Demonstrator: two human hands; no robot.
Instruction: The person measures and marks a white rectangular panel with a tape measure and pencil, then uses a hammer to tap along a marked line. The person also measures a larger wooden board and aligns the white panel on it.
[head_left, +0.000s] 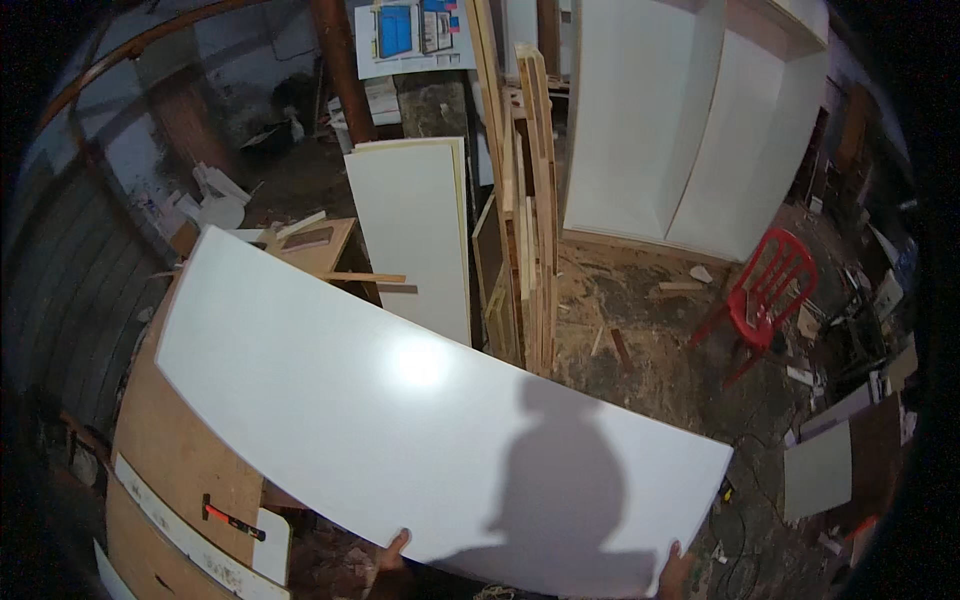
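A long white panel (330, 380) stretches from the far left, over the wooden worktable (190, 440), to the near right. My left hand (393, 562) grips its near edge, with the thumb over the top face and the other fingers hidden below. At the near right corner, my right hand (675, 572) holds the panel's short end, its thumb along the edge. My shadow falls across the right half of the panel. A hammer (234, 518) with a red and black handle lies on the worktable, left of my left hand.
A tall white cabinet carcass (640, 130) stands at the back right, near a red plastic chair (762, 300). Upright timber strips (535, 220) and leaning white boards (410, 230) are beyond the panel. Offcuts (683, 287) litter the floor; more boards (820, 470) lean at the right.
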